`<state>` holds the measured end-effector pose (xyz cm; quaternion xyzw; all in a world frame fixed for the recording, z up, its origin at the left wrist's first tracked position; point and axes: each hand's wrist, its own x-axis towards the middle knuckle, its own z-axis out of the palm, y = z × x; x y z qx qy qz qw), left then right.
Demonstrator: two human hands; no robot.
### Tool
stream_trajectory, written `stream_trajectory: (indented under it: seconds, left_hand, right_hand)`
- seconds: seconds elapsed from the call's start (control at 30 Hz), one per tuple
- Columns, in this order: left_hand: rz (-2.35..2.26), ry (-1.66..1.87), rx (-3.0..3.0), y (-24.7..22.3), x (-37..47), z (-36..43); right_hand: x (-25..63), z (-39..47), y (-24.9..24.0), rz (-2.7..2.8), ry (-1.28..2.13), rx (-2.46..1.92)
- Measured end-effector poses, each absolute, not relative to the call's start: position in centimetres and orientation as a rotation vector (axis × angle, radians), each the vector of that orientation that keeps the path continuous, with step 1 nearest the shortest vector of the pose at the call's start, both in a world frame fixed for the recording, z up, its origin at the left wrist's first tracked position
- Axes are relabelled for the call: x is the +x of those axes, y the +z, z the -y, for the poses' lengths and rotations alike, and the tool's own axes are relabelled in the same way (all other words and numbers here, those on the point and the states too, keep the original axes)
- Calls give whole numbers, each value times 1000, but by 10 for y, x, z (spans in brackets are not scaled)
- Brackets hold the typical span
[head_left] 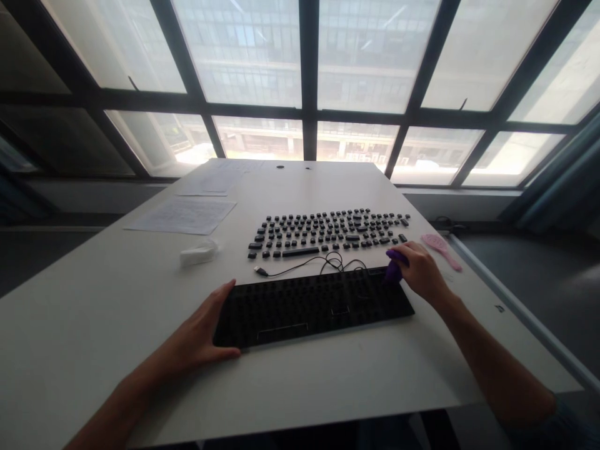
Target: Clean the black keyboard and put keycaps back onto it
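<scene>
A black keyboard (pixel 309 306) lies near the front of the white table, stripped of its keycaps. My left hand (pixel 209 331) grips its left end, with the thumb at the front edge and the fingers round to the back corner. Between the fingers and thumb of my right hand (pixel 417 269) is a small purple object (pixel 394 270), which looks like a cleaning brush. Its lower end touches the keyboard's back right corner. Behind the keyboard, the loose black keycaps (pixel 328 230) are spread out in rows. The keyboard's cable ends in a USB plug (pixel 261 271).
Printed sheets (pixel 182 215) lie at the back left. A crumpled white tissue or packet (pixel 199 252) sits left of the keycaps. Near the table's right edge is a pink hairbrush (pixel 441 251). Large windows (pixel 244 56) stand beyond the table.
</scene>
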<state>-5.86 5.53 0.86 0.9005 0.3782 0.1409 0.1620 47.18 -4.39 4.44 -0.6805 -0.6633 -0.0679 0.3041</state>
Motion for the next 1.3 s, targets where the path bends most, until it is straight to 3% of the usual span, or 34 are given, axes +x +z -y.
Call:
stream_trajectory:
  seconds: [0.23,0.47,0.67,0.83,1.03,1.3]
  left_hand:
    - [-1066,421,2574,7,-59,-56]
    - [-1085,424,2595,7,-59,-57]
    - [-1076,401,2577,9,-59,-58]
    - [-1087,381,2584,7,-59,-58]
    - [-1084,395,2577,6,-60,-59]
    - [-1099,339,2516,10,-57,-58]
  right_hand:
    - [454,53,37,2049,141,-1601]
    - [469,48,36,1739,-133,-1747]
    - [457,47,31,1908,60,-1660]
    - [456,44,25,1711,-119,-1744]
    - [439,41,25,1943,98,-1574]
    - [454,43,26,1828,-88,-1887]
